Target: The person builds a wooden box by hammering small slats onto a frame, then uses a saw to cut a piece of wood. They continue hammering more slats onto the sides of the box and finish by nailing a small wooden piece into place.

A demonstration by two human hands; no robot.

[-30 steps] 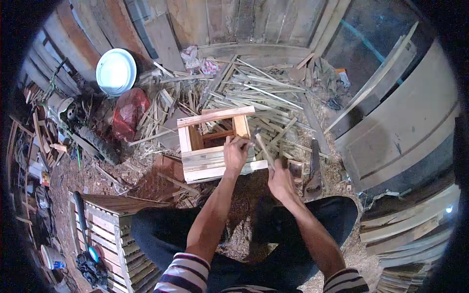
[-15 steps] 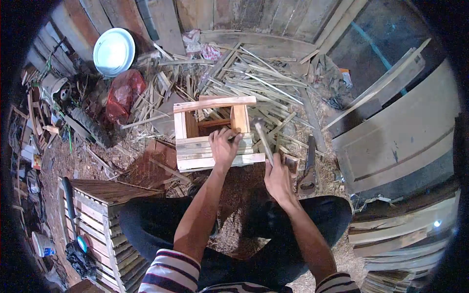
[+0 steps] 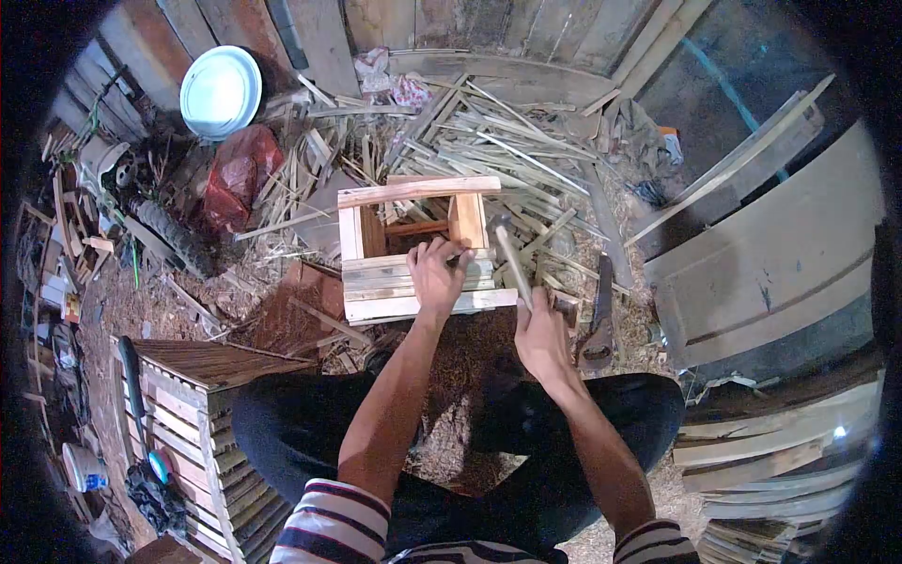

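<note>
The wooden box (image 3: pixel 390 299) sits on the ground right in front of the person's knees, with its open side up. It is close, so both hands can reach it.

The left hand (image 3: pixel 437 273) lies on the top board of the box. Its fingers are bent and bunched at the board's edge. They may be pinching a small nail, but it is too small to tell. The hand also seems to press down so the box does not slide.

The right hand (image 3: pixel 543 331) is closed tight round the hammer (image 3: pixel 513 266). The hammer points up and away, with its head just beside the left fingers, likely ready to hit there.

A saw (image 3: pixel 598 315) lies near the right hand. A pile of thin sticks (image 3: pixel 489 141) lies behind the box.
</note>
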